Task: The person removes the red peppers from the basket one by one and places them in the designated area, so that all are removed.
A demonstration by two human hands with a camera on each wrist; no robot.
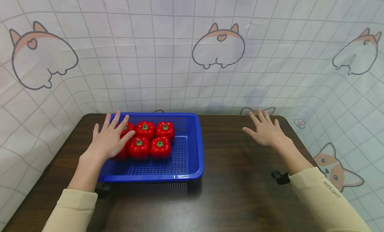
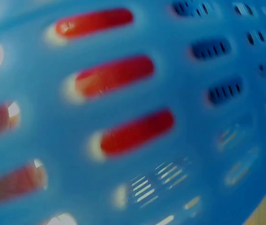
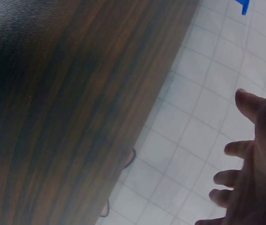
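My left hand (image 1: 109,138) is spread over the left end of a blue plastic basket (image 1: 199,152), fingers straight, hiding part of the red bell peppers beneath. Several glossy red peppers (image 1: 161,147) with green stems sit in the basket in two rows. Up close in the left wrist view, the slotted basket wall (image 2: 90,112) fills the frame, with red showing through its slots. Over the right part of the table, my right hand (image 1: 267,130) is held with fingers spread and nothing in it. The right wrist view also shows that hand (image 3: 259,164) above the table's edge.
A dark wood-grain table (image 1: 234,192) carries the basket on its left half. Behind it and along both sides hangs a white gridded cloth (image 1: 168,58) with cartoon corgi prints. A black strap (image 1: 281,177) is on the right wrist.
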